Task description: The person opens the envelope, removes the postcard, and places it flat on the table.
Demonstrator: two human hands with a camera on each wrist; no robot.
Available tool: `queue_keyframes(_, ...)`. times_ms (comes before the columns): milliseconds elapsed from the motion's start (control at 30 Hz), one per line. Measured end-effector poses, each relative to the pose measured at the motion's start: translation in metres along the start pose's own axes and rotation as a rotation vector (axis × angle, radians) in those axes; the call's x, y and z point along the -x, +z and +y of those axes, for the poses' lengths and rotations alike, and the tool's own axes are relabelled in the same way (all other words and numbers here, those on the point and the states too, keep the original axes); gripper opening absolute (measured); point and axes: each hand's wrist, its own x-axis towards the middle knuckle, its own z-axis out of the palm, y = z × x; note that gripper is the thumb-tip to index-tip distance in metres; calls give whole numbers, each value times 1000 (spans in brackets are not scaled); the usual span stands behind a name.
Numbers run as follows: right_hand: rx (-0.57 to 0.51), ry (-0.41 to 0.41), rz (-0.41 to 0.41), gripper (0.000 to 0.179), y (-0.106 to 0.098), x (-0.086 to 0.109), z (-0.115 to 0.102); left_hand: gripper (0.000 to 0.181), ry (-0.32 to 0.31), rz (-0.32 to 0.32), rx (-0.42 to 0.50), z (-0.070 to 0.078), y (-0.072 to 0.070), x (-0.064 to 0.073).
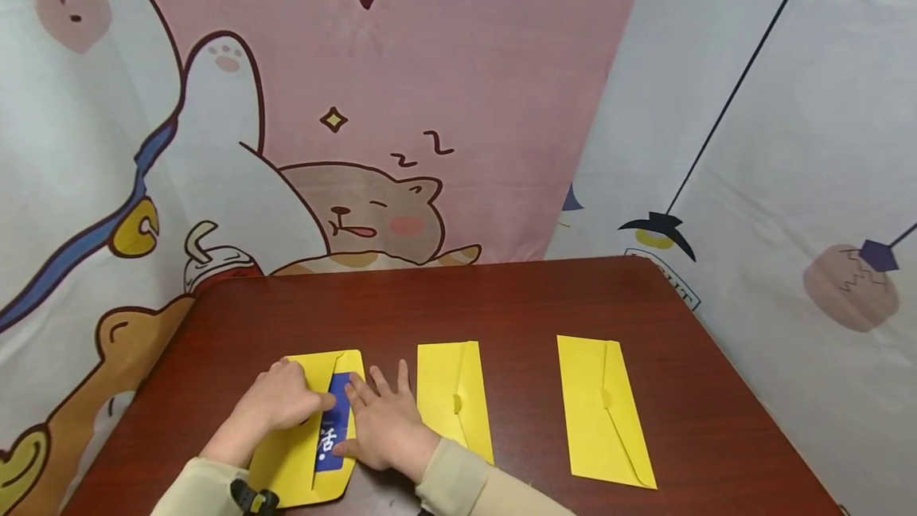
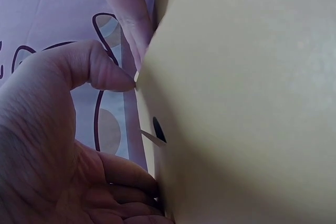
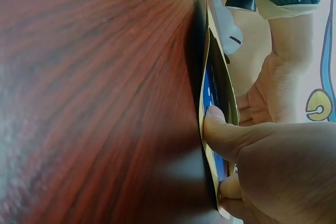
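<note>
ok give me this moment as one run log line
left hand: touches open yellow envelope | right hand: touches blue card | card: partly in envelope | middle envelope, right envelope: on table

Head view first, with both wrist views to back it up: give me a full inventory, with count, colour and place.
open envelope: 1, yellow, left on the table
card: 1, blue with white characters, partly inside the open envelope
middle envelope: 1, yellow, flap down, just right of the open one
far-right envelope: 1, yellow, flap down
table: 1, reddish brown, beneath the envelopes
cartoon backdrop: pink and white, behind the table
wristband: 1 clearly visible, black with yellow label, left wrist
sleeves: 2, cream
left hand: 1, at the opening
right hand: 1, fingers spread, touching the card
</note>
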Motion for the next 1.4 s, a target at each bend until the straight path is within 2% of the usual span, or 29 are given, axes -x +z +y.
queue_keyframes(200,-23,-9,-3,89,1,2,3,54,-3,-7,6,-1,1,1)
queue_keyframes(533,12,-11,38,90,3,6,7,55,-3,-7,-11,-3,1,0)
queue_keyframes(700,13,-10,29,89,3,7,9,57,-3,-8,-13,-2,1,-1)
queue_keyframes(1167,-36,1,20,91,0,9,14,61,-6,2,-18,0,1,-1)
queue_keyframes(1400,-72,-12,45,91,2,10,17,56,-10,-1,-13,1,1,-1)
